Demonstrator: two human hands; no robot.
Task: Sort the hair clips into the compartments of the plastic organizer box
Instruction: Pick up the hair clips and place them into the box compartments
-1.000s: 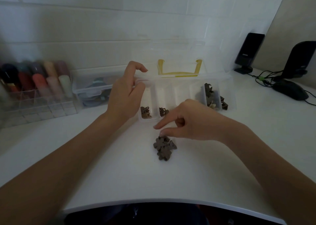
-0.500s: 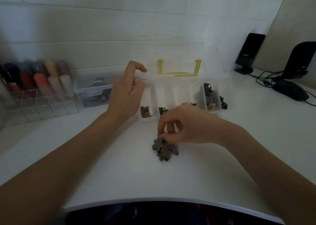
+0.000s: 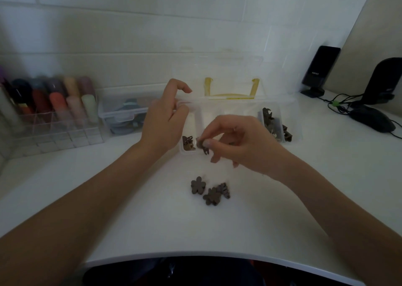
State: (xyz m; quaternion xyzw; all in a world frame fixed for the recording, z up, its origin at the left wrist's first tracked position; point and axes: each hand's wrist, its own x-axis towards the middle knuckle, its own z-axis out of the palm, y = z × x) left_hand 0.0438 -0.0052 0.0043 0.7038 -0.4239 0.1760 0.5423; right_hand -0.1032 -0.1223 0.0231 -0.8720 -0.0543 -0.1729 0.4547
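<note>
Right hand [image 3: 243,143] pinches brown hair clip [image 3: 203,145] over organizer box [image 3: 291,120]; left hand [image 3: 163,124] grips box's left end; three clips [image 3: 210,191] on table [image 3: 152,220].

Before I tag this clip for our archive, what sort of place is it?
Likely a home desk doubling as a vanity: computer speakers and a mouse at the right, an acrylic rack of cosmetic tubes at the left, on a white tabletop.
</note>
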